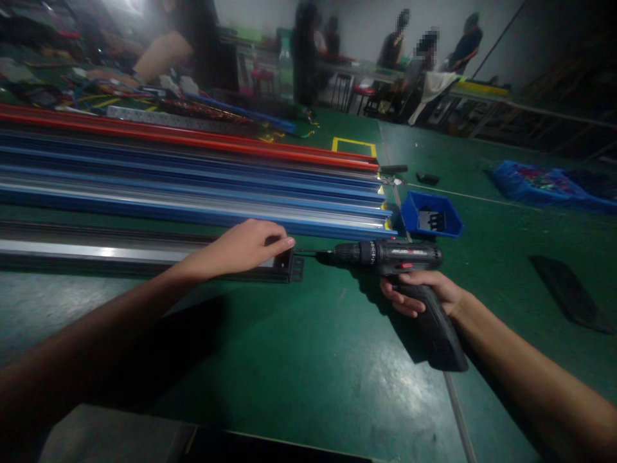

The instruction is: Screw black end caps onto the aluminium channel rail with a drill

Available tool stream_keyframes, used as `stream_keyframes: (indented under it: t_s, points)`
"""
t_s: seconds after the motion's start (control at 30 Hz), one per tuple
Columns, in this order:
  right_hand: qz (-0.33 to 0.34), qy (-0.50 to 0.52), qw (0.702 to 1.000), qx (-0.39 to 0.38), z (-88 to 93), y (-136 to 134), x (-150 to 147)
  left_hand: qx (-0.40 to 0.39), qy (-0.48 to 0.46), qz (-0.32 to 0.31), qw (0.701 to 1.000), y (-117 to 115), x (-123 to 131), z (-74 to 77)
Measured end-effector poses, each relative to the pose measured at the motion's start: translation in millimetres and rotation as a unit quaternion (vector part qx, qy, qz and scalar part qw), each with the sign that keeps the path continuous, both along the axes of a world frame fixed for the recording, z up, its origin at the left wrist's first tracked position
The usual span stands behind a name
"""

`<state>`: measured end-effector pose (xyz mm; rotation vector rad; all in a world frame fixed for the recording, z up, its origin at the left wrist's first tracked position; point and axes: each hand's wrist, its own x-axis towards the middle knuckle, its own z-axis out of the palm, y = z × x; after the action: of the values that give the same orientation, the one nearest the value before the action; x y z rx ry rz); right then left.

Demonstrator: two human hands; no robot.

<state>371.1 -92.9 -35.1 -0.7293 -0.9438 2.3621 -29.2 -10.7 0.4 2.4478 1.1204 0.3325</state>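
Observation:
My right hand (424,292) is wrapped round the grip of a black cordless drill (405,254), its long thin bit (315,251) pointing left. The bit's tip reaches the end of a long black metal profile (250,273), at a black end cap (294,267) with a slotted tab. On that same end lies my left hand (245,244), its thumb and fingers closed on the profile's edge near the bit. Whether a screw sits at the bit's tip is too small to tell.
Behind the black profile lie several blue profiles (216,193) and a red one (193,132). A blue bin (434,215) with black parts stands right of them. A dark flat piece (571,292) lies at the right. People work at benches further back.

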Motion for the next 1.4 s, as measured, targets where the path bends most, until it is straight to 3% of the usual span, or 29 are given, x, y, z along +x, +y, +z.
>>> stream_keyframes:
  t_s: [1.4]
  points:
    - [-0.006,-0.015,1.0,0.003,3.6,-1.3,-0.4,0.002,0.001,-0.002,1.0,0.6,0.5,0.3]
